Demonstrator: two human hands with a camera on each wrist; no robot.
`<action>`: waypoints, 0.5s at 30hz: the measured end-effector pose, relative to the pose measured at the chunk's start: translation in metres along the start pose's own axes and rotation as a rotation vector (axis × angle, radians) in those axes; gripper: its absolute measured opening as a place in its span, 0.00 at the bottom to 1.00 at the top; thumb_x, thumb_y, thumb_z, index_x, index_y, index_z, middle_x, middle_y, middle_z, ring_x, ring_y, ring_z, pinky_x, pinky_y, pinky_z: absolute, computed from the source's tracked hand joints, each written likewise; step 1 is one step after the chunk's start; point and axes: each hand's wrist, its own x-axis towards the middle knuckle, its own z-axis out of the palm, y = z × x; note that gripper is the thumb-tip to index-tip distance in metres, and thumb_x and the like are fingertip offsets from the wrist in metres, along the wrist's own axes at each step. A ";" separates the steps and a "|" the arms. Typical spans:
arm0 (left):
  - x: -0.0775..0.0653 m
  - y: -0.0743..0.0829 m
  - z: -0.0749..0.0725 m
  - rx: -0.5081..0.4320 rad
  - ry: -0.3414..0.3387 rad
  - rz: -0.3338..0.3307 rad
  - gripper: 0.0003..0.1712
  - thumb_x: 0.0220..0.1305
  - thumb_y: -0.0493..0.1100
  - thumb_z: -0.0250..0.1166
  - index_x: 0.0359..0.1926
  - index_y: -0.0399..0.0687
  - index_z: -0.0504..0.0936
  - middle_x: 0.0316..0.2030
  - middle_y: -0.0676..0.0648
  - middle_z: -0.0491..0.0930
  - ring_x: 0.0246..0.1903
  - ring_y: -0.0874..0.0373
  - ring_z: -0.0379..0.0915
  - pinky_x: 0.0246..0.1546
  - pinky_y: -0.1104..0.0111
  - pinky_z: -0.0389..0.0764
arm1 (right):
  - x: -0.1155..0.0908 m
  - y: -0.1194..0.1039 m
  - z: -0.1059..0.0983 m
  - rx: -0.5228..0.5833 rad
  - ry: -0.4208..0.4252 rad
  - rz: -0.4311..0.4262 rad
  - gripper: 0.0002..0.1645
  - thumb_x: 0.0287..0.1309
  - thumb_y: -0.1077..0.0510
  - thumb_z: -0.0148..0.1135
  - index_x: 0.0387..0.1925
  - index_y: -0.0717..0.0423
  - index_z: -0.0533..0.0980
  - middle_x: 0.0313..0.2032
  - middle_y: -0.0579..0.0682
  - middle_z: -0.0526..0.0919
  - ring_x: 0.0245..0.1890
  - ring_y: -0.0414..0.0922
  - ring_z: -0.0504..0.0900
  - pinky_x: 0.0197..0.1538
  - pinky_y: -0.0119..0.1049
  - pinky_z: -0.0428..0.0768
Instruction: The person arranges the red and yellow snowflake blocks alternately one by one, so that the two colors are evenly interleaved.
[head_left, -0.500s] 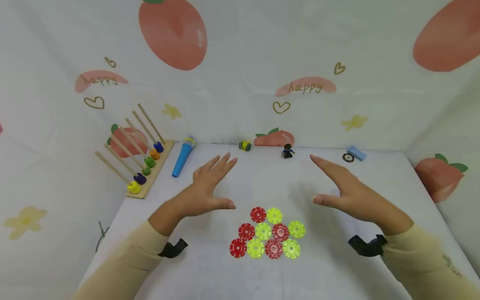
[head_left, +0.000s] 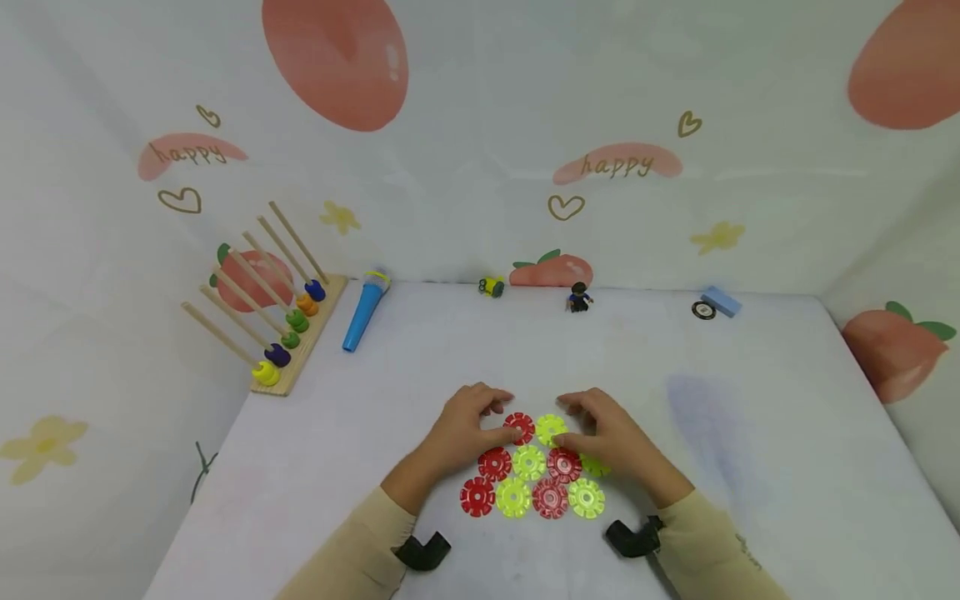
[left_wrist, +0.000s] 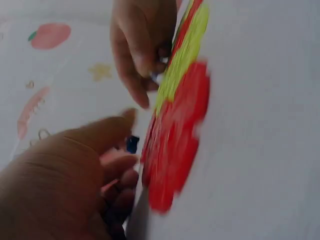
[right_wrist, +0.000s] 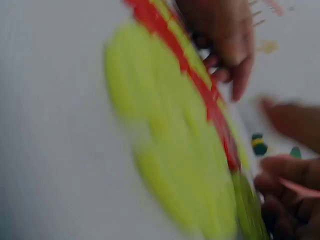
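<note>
Red notched plastic discs (head_left: 477, 497) and yellow-green ones (head_left: 513, 497) lie in three rows on the white table. My left hand (head_left: 454, 432) hovers low by the far-row red disc (head_left: 519, 427), its thumb over the disc and its fingers bent beyond it. Opposite, my right hand (head_left: 617, 440) is at the far-row yellow-green disc (head_left: 551, 429), partly covering another yellow-green disc (head_left: 596, 467) in the middle row. Both wrist views show thumb and fingers apart, with no disc between them. Motion blurs the discs there.
At the back left stand a wooden peg rack (head_left: 300, 358) with coloured beads and a blue toy microphone (head_left: 363, 315). Along the back edge are a small yellow-green toy (head_left: 491, 287), a toy figure (head_left: 578, 297), a black-and-white round piece (head_left: 703, 310) and a blue block (head_left: 722, 302).
Both hands have come down and inward from raised, spread positions to the far row of discs, with their fingers now more bent. The discs keep their arrangement.
</note>
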 end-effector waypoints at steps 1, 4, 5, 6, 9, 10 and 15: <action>0.000 0.002 0.005 0.062 0.011 0.003 0.31 0.54 0.64 0.68 0.56 0.59 0.77 0.39 0.60 0.73 0.41 0.64 0.65 0.43 0.62 0.68 | 0.000 0.000 0.005 -0.042 0.014 -0.005 0.32 0.49 0.44 0.73 0.55 0.49 0.76 0.42 0.44 0.73 0.42 0.43 0.70 0.45 0.42 0.73; -0.002 0.011 0.012 0.191 0.043 0.002 0.27 0.51 0.66 0.69 0.48 0.60 0.79 0.37 0.61 0.71 0.40 0.64 0.63 0.41 0.60 0.63 | -0.003 -0.002 0.014 -0.121 0.059 -0.005 0.25 0.47 0.48 0.75 0.47 0.49 0.78 0.42 0.43 0.70 0.45 0.44 0.68 0.48 0.44 0.71; -0.003 0.013 0.013 0.196 0.052 -0.005 0.26 0.50 0.65 0.70 0.46 0.60 0.79 0.37 0.61 0.71 0.40 0.64 0.63 0.40 0.60 0.63 | -0.003 -0.002 0.016 -0.134 0.072 -0.008 0.24 0.46 0.49 0.75 0.45 0.49 0.78 0.42 0.43 0.70 0.47 0.45 0.68 0.49 0.45 0.70; -0.003 0.015 0.013 0.189 0.059 -0.014 0.24 0.50 0.63 0.71 0.45 0.60 0.78 0.37 0.61 0.71 0.39 0.64 0.63 0.40 0.60 0.62 | -0.004 -0.003 0.016 -0.129 0.083 -0.004 0.23 0.46 0.50 0.76 0.44 0.49 0.77 0.42 0.43 0.70 0.46 0.45 0.68 0.48 0.45 0.70; -0.004 0.016 0.012 0.096 0.065 -0.047 0.21 0.51 0.59 0.73 0.41 0.60 0.76 0.35 0.61 0.72 0.36 0.64 0.65 0.39 0.62 0.65 | -0.005 -0.005 0.016 -0.096 0.084 0.020 0.20 0.47 0.52 0.75 0.40 0.49 0.75 0.39 0.43 0.71 0.42 0.44 0.68 0.44 0.42 0.71; -0.004 0.016 0.011 0.043 0.063 -0.054 0.19 0.52 0.57 0.72 0.41 0.59 0.76 0.34 0.61 0.73 0.33 0.63 0.66 0.37 0.63 0.68 | -0.005 -0.006 0.016 -0.069 0.076 0.037 0.18 0.49 0.53 0.74 0.39 0.48 0.74 0.37 0.43 0.72 0.40 0.44 0.69 0.41 0.41 0.72; 0.000 0.006 0.000 -0.196 0.116 -0.087 0.13 0.62 0.48 0.67 0.45 0.56 0.74 0.31 0.57 0.77 0.27 0.61 0.73 0.24 0.68 0.76 | -0.004 -0.012 0.008 0.071 0.037 0.142 0.12 0.58 0.54 0.68 0.42 0.44 0.75 0.28 0.45 0.73 0.30 0.45 0.71 0.30 0.37 0.72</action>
